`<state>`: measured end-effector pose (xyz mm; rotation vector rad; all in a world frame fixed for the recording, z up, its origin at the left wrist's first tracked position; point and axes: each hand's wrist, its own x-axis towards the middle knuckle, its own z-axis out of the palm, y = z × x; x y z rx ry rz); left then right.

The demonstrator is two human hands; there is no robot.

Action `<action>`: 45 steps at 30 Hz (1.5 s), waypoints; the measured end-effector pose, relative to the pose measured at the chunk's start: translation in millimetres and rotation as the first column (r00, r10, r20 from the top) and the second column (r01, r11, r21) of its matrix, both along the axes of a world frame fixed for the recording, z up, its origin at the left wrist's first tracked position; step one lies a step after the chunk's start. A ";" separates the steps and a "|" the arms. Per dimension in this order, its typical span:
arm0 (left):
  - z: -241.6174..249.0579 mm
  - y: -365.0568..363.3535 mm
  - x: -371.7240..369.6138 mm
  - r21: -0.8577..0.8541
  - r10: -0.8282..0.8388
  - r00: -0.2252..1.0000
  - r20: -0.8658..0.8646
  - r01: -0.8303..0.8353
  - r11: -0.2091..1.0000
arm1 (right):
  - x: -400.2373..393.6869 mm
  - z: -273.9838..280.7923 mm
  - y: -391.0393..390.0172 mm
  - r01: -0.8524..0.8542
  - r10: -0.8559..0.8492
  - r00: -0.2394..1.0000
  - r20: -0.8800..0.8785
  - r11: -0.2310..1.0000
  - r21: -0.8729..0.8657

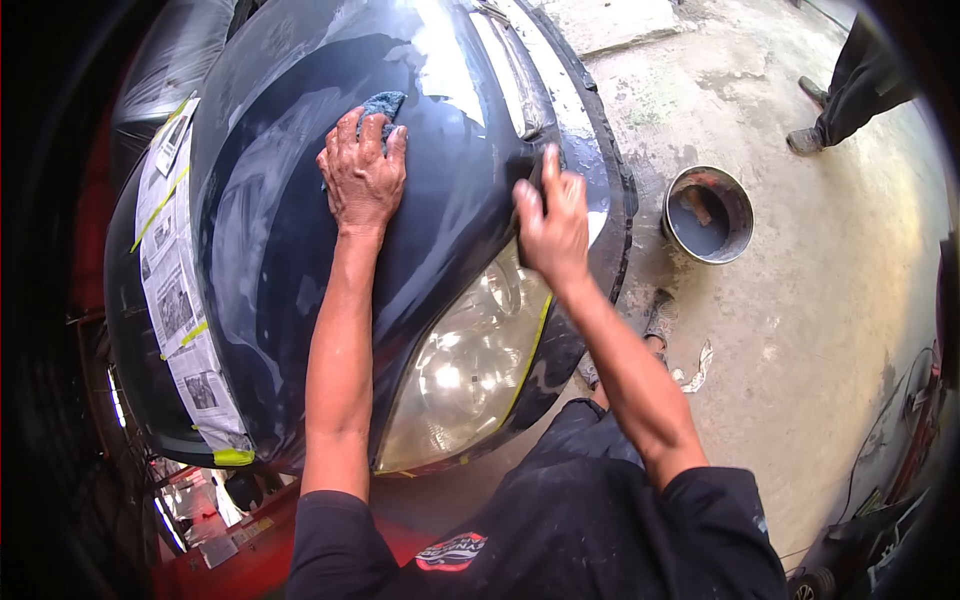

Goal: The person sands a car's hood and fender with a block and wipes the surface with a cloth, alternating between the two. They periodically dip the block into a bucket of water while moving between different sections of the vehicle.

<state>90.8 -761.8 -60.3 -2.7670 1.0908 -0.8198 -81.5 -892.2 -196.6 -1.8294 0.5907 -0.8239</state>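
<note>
My left hand (362, 178) rests on the wet, dark hood (440, 150) of a car, its fingers bent over a blue cloth (384, 103). Part of the cloth sticks out past the fingertips. At the hood's front edge, above the headlight (462, 365), my right hand (555, 225) grips a dark flat pad (522, 172). The pad is smeared by motion and partly covered by the hand, so its exact kind does not show. Pale, cloudy streaks mark the hood's surface around both hands.
Newspaper (178, 290) held with yellow tape runs along the windshield side. A bucket (742, 215) of grey liquid stands on the concrete floor (800, 320), right of the bumper. Another person's legs (855, 85) are at the upper right.
</note>
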 end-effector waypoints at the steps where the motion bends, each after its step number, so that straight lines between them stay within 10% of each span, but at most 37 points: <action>1: 0.3 1.0 -0.1 0.003 0.002 1.000 -0.006 -0.002 1.000 | -18.5 6.3 18.3 -0.033 0.033 0.999 -0.022 0.999 0.010; 8: -1.2 4.2 2.8 0.001 -0.022 1.000 -0.010 0.022 1.000 | 48.4 2.3 -70.7 -0.089 0.122 0.980 -0.158 0.976 0.201; 11: -4.7 6.8 6.0 0.008 -0.042 0.998 0.040 0.042 0.999 | 36.5 -41.7 -61.8 0.142 -0.168 0.983 0.073 0.950 0.279; 14: -3.7 6.2 6.1 0.008 -0.027 1.000 0.004 0.027 1.000 | -25.6 -7.1 -28.4 0.090 -0.031 0.984 -0.176 0.936 0.339; 18: -3.4 5.1 4.6 0.012 -0.008 1.000 0.000 0.008 1.000 | -41.0 -7.2 18.8 -0.108 0.108 0.990 0.093 0.994 -0.006; 30: -3.5 3.0 3.0 -0.033 -0.013 1.000 0.022 0.013 0.999 | -21.2 -0.2 25.4 -0.131 0.148 0.973 0.177 0.986 -0.104; 33: -3.4 6.2 3.0 -0.059 -0.033 0.999 0.042 0.036 0.998 | 27.1 4.9 -39.3 -0.082 0.077 0.985 -0.156 0.996 -0.028; 38: -10.1 7.3 7.1 -0.110 -0.039 0.999 0.030 0.042 0.993 | -33.0 33.7 36.4 -0.228 0.278 0.944 0.176 0.939 -0.259; 40: -11.6 6.6 5.8 -0.124 -0.042 0.998 0.046 0.048 0.991 | -57.4 55.5 66.2 -0.250 0.306 0.952 0.027 0.825 -0.507; 42: -13.7 7.8 6.3 -0.131 -0.038 0.996 0.078 0.048 0.990 | -22.0 35.2 29.8 -0.227 0.327 0.922 0.209 0.891 -0.394; 45: -15.1 10.3 6.3 -0.148 -0.029 0.997 0.071 0.040 0.988 | 2.7 32.5 2.3 -0.098 0.077 0.992 -0.100 0.968 -0.230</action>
